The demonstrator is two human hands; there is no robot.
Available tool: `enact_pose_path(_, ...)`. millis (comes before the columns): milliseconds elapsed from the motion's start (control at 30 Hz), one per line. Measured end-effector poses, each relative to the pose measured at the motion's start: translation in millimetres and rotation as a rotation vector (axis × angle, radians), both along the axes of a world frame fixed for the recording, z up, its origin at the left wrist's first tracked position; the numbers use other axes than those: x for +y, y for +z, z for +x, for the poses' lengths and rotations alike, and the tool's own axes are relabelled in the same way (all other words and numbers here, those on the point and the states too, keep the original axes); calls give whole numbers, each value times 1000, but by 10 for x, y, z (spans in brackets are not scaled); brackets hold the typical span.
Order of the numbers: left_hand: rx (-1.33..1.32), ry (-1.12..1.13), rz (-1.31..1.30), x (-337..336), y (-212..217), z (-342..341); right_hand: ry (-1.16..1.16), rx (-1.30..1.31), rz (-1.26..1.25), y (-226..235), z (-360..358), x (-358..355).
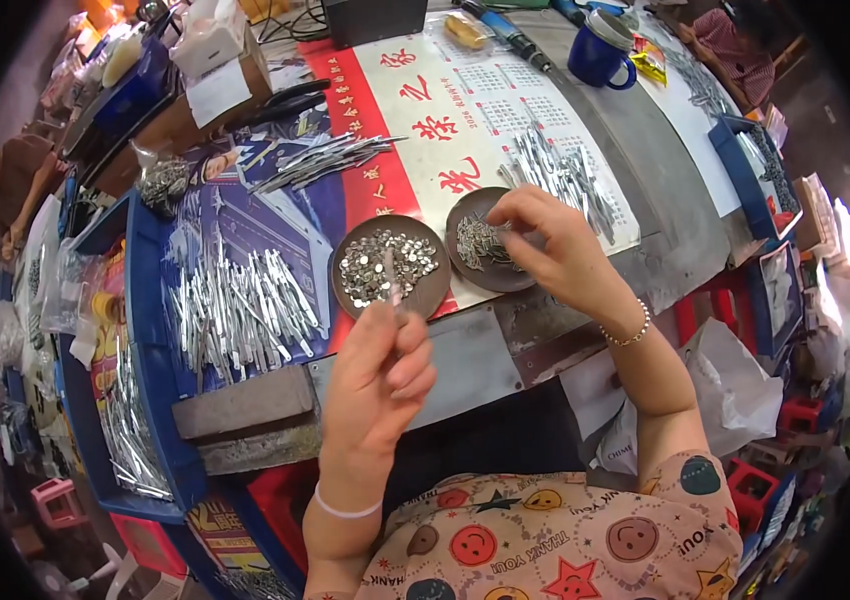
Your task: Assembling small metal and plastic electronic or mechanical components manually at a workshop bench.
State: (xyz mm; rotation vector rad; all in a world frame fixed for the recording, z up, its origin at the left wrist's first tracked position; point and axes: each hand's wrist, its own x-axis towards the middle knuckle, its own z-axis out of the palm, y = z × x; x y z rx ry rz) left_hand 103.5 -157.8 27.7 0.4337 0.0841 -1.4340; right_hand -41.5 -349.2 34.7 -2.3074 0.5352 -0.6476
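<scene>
My left hand (380, 375) is closed in a pinch on a thin metal strip (392, 275), which points up in front of a round brown dish (438, 292) of small shiny metal discs (370, 255). Motion blurs the strip. Above a second brown dish (467, 208) hovers my right hand (555, 245), its thumb and bent fingers slightly apart. I see nothing between them. That dish holds thin metal pins (477, 243), partly hidden by the hand.
Metal strips lie in piles left (245, 310), behind the dishes (335, 160) and right (560, 175). A blue bin (130, 225) stands at the left edge; a blue mug (600, 55) and a pen-shaped blue tool (510, 35) lie far back. A metal bar (245, 402) edges the bench.
</scene>
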Motion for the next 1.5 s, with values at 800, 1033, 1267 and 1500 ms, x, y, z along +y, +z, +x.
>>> enact_pose_path(800,-99,26,140,1125,-111,-170,332,252,-451,-139,482,401)
enact_pose_path(1033,-146,26,133,1023,-117,-34,341,316,-414,-9,464,376)
enact_pose_path(1267,-112,15,129,814,-150,18,437,346,-422,13,465,266)
enact_pose_path(1500,-104,30,143,593,-124,72,465,322,-334,145,316,54)
